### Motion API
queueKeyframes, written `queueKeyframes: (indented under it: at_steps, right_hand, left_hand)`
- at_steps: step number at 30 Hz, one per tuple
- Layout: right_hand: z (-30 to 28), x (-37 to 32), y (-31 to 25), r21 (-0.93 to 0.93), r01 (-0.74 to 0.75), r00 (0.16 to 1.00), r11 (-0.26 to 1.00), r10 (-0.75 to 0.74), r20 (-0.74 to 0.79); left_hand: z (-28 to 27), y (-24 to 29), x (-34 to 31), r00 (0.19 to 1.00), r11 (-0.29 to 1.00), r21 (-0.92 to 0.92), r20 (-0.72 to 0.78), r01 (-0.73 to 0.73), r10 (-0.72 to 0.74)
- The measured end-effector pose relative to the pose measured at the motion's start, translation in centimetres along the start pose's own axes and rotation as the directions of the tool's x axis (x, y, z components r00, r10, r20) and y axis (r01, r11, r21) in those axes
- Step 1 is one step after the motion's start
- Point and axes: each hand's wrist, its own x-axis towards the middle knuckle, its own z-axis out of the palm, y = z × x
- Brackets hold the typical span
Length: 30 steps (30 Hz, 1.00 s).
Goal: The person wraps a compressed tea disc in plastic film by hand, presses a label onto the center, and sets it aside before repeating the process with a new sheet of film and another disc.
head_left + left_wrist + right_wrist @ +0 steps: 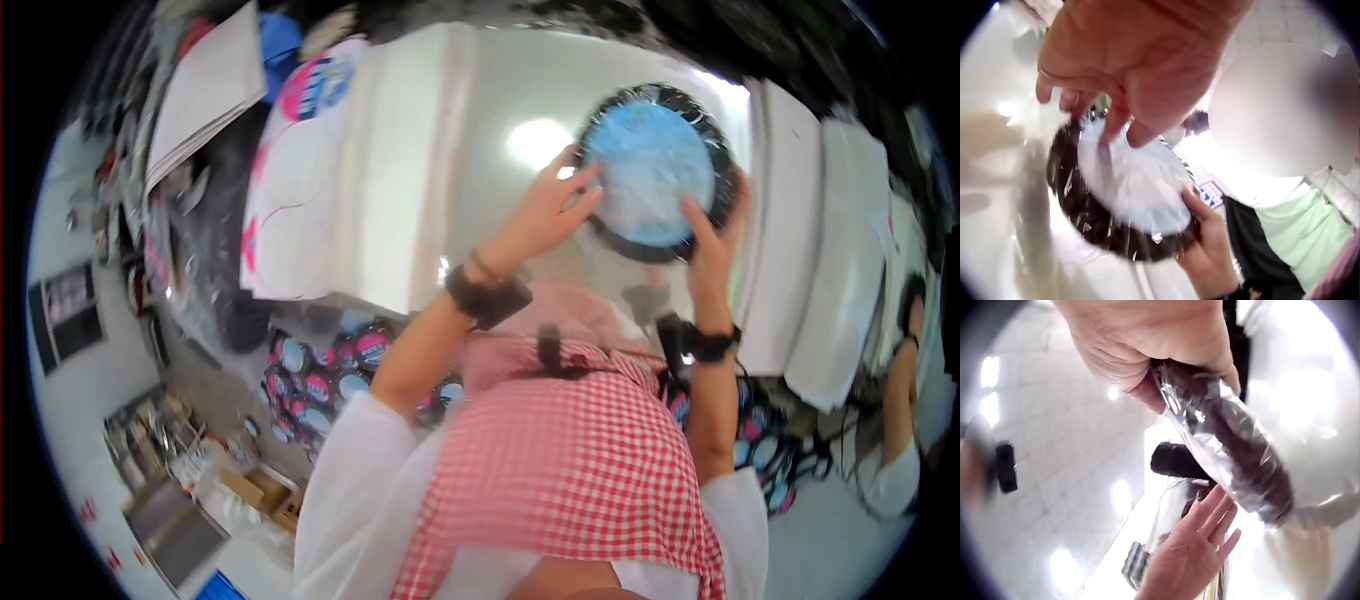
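Observation:
A round, puffy black piece [650, 170] with a light blue disc face sits in crinkled clear plastic, tilted up over the white table. My right hand [715, 240] grips its right edge, the thumb lying over the blue face and the fingers behind the rim. In the right wrist view the wrapped piece [1235, 444] appears edge-on, pinched under the right palm. At the opposite edge is my left hand [550, 210], its fingertips right at the rim and the face. The right wrist view shows this left hand [1185, 556] palm up with fingers extended.
Flat white stacks, one with pink and blue print [300, 180], lie left of the shiny table surface [510, 100]. More white stacks [785, 230] line the right side. Printed black pieces with blue and pink discs [310, 380] pile below the table edge. Another person's arm [900, 390] shows at far right.

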Motion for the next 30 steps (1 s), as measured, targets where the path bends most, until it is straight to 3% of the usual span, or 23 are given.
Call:
queueKeyframes:
  at_steps: [1,2,3,4,5,6,7,8,10,11,14,15,18,21,24,25,26,27,28,29,30]
  right_hand:
    - [0.6,-0.6,-3.2,-0.045,0.021,0.995,0.999,-0.017,0.094]
    - [-0.2,-1.2,-1.6,-0.305,0.263,0.964,0.915,-0.237,0.119]
    - [0.6,-0.7,-2.7,-0.488,0.594,0.804,0.64,-0.451,0.387]
    - [1.2,-0.2,-3.8,-0.52,0.824,0.554,0.226,-0.513,0.655]
    - [1.4,-0.7,-3.3,-0.504,0.823,0.569,0.263,-0.373,0.733]
    - [1.3,-1.5,-2.2,-0.497,0.815,0.565,0.298,-0.222,0.794]
    - [1.3,-1.9,-1.4,-0.495,0.802,0.543,0.334,-0.063,0.837]
    - [1.4,-1.5,-1.0,-0.549,0.756,0.614,0.356,-0.096,0.784]
    - [1.8,-0.9,-0.4,-0.642,0.645,0.743,0.415,-0.145,0.654]
    - [2.2,-0.6,-0.3,-0.686,0.626,0.767,0.371,-0.132,0.629]
    - [2.3,-0.6,0.9,-0.712,0.641,0.761,0.287,-0.11,0.64]
    - [2.3,-0.5,0.9,-0.715,0.638,0.762,0.286,-0.102,0.64]
    - [2.3,-0.7,0.9,-0.721,0.63,0.768,0.291,-0.095,0.633]
    - [2.3,-0.5,0.9,-0.703,0.638,0.76,0.313,-0.113,0.64]
    - [1.6,-0.4,0.4,-0.681,0.63,0.763,0.373,-0.136,0.631]
    - [1.1,-0.2,-0.1,-0.675,0.625,0.769,0.391,-0.158,0.62]
    - [0.4,-0.1,-0.6,-0.676,0.614,0.779,0.407,-0.176,0.601]
    - [-0.5,-0.3,-1.2,-0.727,0.58,0.814,0.366,-0.224,0.537]
    - [-1.5,-0.6,-1.3,-0.775,0.504,0.864,0.382,-0.228,0.449]
    - [-2.7,-0.9,-1.1,-0.819,0.417,0.908,0.395,-0.232,0.35]
    - [-4.0,-1.3,-0.7,-0.858,0.321,0.942,0.402,-0.232,0.243]
  left_hand:
    - [-3.0,0.5,0.7,0.998,0.998,0.055,0.057,0.028,-0.031]
    - [-6.1,0.2,1.1,0.99,0.994,0.098,0.121,0.057,-0.069]
    - [-8.8,-1.2,1.6,0.99,0.978,0.188,-0.122,0.093,-0.07]
    - [-11.8,-2.8,2.3,0.936,0.955,0.262,-0.349,0.139,-0.04]
    - [-15.3,-4.7,2.9,0.868,0.911,0.355,-0.496,0.208,-0.005]
    - [-18.6,-7.7,3.6,0.775,0.803,0.542,-0.608,0.247,0.172]
    - [-21.5,-10.7,3.8,0.769,0.689,0.664,-0.59,0.289,0.247]
    - [-23.4,-13.0,3.9,0.764,0.556,0.764,-0.561,0.329,0.318]
    - [-24.5,-14.5,3.6,0.809,0.443,0.836,-0.488,0.324,0.328]
    - [-24.9,-14.9,4.0,0.831,0.383,0.869,-0.446,0.314,0.331]
    - [-24.6,-14.2,4.0,0.819,0.442,0.808,-0.524,0.391,0.233]
    - [-24.8,-15.3,3.9,0.805,0.405,0.84,-0.5,0.36,0.32]
    - [-26.1,-16.7,3.9,0.864,0.236,0.922,-0.374,0.307,0.338]
    - [-28.1,-16.4,4.6,0.92,0.086,0.92,-0.388,0.383,0.058]
    - [-31.4,-15.8,4.0,0.779,0.478,0.781,-0.566,0.402,0.27]
    - [-33.9,-15.9,2.7,0.628,0.876,0.26,-0.775,0.407,-0.062]
    - [-36.1,-15.6,1.1,0.526,0.881,-0.384,-0.708,0.275,-0.472]
    - [-38.6,-14.2,-2.5,0.656,0.792,-0.605,-0.567,0.08,-0.499]
    - [-40.9,-12.7,-6.0,0.765,0.558,-0.828,-0.398,-0.061,-0.506]
    - [-43.4,-11.4,-9.5,0.841,0.278,-0.957,-0.22,-0.086,-0.494]
    - [-43.3,-7.7,-11.5,0.788,0.137,-0.956,-0.293,-0.261,-0.541]
